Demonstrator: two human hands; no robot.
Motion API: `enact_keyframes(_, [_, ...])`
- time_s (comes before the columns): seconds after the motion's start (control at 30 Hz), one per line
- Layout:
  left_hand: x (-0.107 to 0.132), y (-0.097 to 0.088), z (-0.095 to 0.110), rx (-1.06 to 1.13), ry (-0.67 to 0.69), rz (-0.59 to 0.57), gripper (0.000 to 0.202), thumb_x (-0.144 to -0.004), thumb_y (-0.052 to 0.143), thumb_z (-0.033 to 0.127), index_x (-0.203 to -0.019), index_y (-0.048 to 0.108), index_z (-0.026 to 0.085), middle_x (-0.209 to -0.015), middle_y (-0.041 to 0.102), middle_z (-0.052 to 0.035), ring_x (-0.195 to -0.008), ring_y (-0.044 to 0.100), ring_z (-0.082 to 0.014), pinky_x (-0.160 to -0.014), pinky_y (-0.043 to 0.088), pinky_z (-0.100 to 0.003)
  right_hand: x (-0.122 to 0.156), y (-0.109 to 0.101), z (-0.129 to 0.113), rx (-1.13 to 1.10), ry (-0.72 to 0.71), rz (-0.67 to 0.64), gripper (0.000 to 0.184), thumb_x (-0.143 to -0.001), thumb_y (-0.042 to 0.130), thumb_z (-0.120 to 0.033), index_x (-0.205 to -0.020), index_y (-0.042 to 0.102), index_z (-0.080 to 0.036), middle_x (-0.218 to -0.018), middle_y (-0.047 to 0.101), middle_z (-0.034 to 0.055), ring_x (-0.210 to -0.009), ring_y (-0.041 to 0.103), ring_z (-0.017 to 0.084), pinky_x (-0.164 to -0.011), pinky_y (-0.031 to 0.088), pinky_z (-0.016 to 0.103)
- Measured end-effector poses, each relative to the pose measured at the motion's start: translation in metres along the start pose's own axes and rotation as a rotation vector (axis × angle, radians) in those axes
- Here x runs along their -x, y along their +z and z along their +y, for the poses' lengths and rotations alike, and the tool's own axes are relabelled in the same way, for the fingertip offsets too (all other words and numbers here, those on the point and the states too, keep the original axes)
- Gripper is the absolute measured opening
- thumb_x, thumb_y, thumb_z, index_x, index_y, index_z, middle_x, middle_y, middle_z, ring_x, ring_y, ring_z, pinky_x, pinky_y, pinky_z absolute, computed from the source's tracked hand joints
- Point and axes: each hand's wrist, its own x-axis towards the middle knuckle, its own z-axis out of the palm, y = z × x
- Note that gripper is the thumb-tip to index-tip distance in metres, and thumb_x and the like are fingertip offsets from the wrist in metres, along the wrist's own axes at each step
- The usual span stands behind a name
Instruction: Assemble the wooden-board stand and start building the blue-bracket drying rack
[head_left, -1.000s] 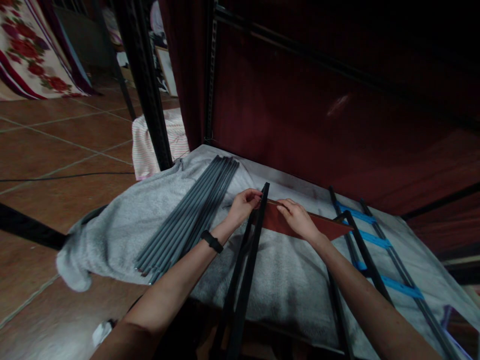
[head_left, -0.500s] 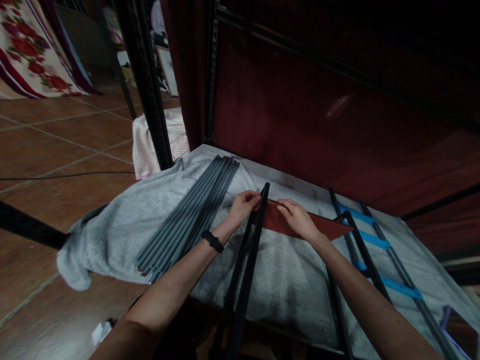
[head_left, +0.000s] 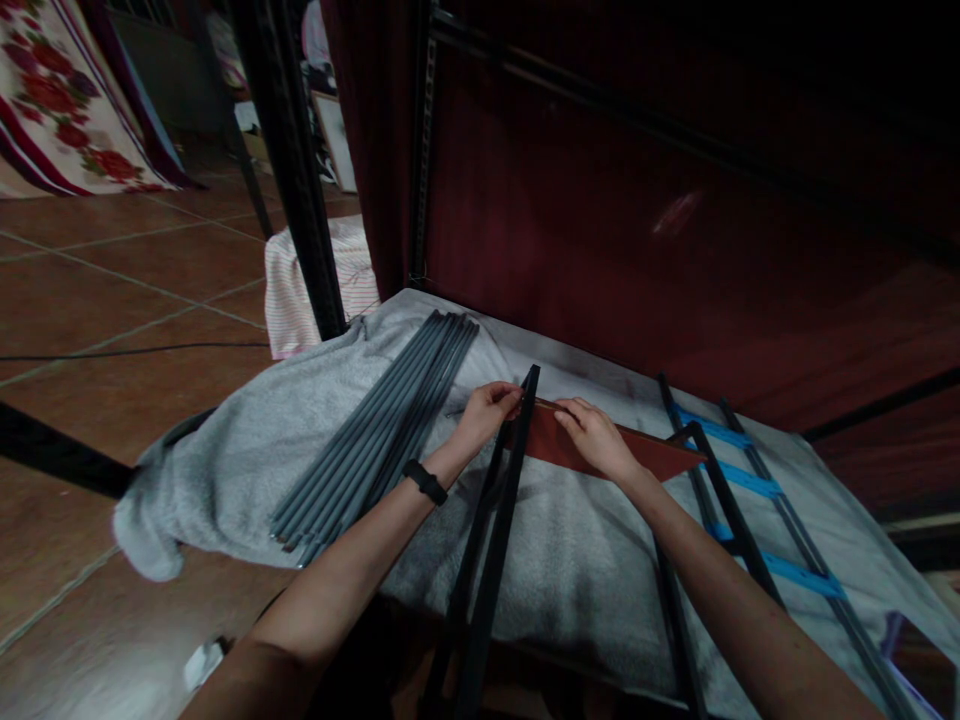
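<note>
Two black metal frames point(head_left: 501, 530) stand tilted toward me, with a reddish-brown board point(head_left: 652, 455) spanning between them near their far ends. My left hand point(head_left: 489, 410), wearing a black wristband, pinches at the outer side of the left frame, level with the board's end. Whatever lies between its fingertips is too small to make out. Over the board's upper edge my right hand point(head_left: 592, 432) is closed, thumb on the near face, just right of the left frame. Its far fingers are partly hidden behind the board.
A bundle of grey metal rods point(head_left: 375, 440) lies to the left on a grey blanket point(head_left: 225, 480). At the right are dark rails with blue crosspieces point(head_left: 750, 478). A black slotted post point(head_left: 292, 170) rises at the left, and a dark red curtain point(head_left: 600, 200) hangs behind.
</note>
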Motion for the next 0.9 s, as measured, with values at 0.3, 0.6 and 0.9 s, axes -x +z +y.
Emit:
enact_keyframes(0.3, [-0.001,-0.002,-0.003,-0.119,0.036,-0.016,0.017,-0.078,0.065,0.030,-0.071,0.063,0.014,-0.062,0.058,0.0022,-0.058,0.052,-0.0090,-0.058,0.042,-0.021,0.000,0.000,0.001,-0.002,-0.001,-0.006,0.030,-0.099,0.041,-0.031,-0.116,0.063,-0.021,-0.110,0.069,0.0084,-0.102,0.064,0.023,-0.093,0.048,0.039])
enact_keyframes(0.6, [-0.007,-0.006,-0.009,-0.161,0.092,-0.014,0.007,-0.077,0.061,0.019,-0.078,0.065,0.013,-0.069,0.061,0.0008,-0.062,0.055,-0.0097,-0.062,0.045,-0.021,0.000,0.000,0.001,0.016,0.008,-0.019,0.029,-0.099,0.041,-0.032,-0.115,0.063,-0.022,-0.109,0.068,0.0072,-0.101,0.064,0.022,-0.093,0.048,0.038])
enact_keyframes(0.9, [-0.007,-0.034,-0.019,-0.889,0.097,-0.029,0.018,-0.081,0.053,0.010,-0.086,0.070,0.013,-0.084,0.071,-0.0070,-0.079,0.064,-0.0169,-0.076,0.048,-0.026,0.003,-0.001,0.004,0.012,-0.042,-0.021,0.034,-0.099,0.040,-0.034,-0.126,0.057,-0.024,-0.119,0.064,0.0086,-0.112,0.060,0.024,-0.099,0.046,0.042])
